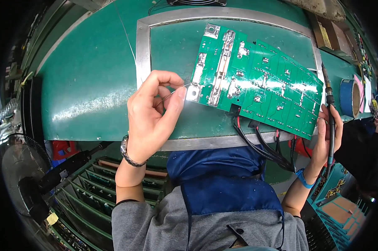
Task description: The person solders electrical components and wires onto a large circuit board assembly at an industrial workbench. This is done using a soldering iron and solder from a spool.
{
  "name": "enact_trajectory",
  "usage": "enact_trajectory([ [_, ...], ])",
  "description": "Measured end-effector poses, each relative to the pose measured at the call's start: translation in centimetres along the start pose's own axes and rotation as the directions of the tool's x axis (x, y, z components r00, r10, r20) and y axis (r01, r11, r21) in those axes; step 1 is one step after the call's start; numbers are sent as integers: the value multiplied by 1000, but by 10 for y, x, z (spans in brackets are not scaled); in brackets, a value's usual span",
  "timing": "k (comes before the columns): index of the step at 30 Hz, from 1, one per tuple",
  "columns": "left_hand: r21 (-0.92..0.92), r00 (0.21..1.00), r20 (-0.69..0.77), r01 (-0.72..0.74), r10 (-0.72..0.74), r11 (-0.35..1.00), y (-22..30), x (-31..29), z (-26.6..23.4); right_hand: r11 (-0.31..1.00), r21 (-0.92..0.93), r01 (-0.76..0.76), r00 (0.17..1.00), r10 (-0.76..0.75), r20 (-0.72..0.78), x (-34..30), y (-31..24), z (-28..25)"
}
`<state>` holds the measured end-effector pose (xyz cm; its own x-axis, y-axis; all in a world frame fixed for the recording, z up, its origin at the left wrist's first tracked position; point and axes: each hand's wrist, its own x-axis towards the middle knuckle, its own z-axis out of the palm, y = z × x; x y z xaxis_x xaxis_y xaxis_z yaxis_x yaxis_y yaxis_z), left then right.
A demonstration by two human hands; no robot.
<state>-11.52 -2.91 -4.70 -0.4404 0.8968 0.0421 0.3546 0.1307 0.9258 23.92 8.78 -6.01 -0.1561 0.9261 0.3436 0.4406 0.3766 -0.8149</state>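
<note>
A large green circuit board (277,115) lies tilted in front of me, its solder side up, with shiny solder patches and long tinned strips. Beside its left edge, my left hand (153,108) is closed in a pinch on a thin solder wire (169,97), whose end reaches the board's lower left corner. At the right edge, my right hand (328,131) grips a soldering iron (330,113), tip pointing away from me. Its fingers are also at the board's edge. Black and red cables (260,151) hang from the near side of the board.
A metal frame (143,54) borders the green worktop (93,83) around the board. To the right stands a blue tape roll (346,98). Racks holding boards (93,184) and a black fan (26,167) stand at lower left. A teal tray (343,209) is at lower right.
</note>
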Motion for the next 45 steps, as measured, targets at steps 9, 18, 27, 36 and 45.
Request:
enact_trajectory([
  [9,-71,998,39,57,-54,996,-1,-2,9,995,-25,-99,995,98,-25,3,-13,10],
  [18,-75,992,119,59,-50,995,-9,-2,9,996,77,-41,998,44,-37,3,-6,8],
  [27,-66,988,146,64,-54,996,-12,-3,10,995,99,13,999,-8,-46,3,-2,5],
  [36,-61,981,185,65,-53,996,-18,-1,7,990,141,4,999,3,-50,5,0,5],
  [45,-96,978,201,67,-46,993,-20,-1,7,986,161,40,997,-30,-67,5,3,6],
])
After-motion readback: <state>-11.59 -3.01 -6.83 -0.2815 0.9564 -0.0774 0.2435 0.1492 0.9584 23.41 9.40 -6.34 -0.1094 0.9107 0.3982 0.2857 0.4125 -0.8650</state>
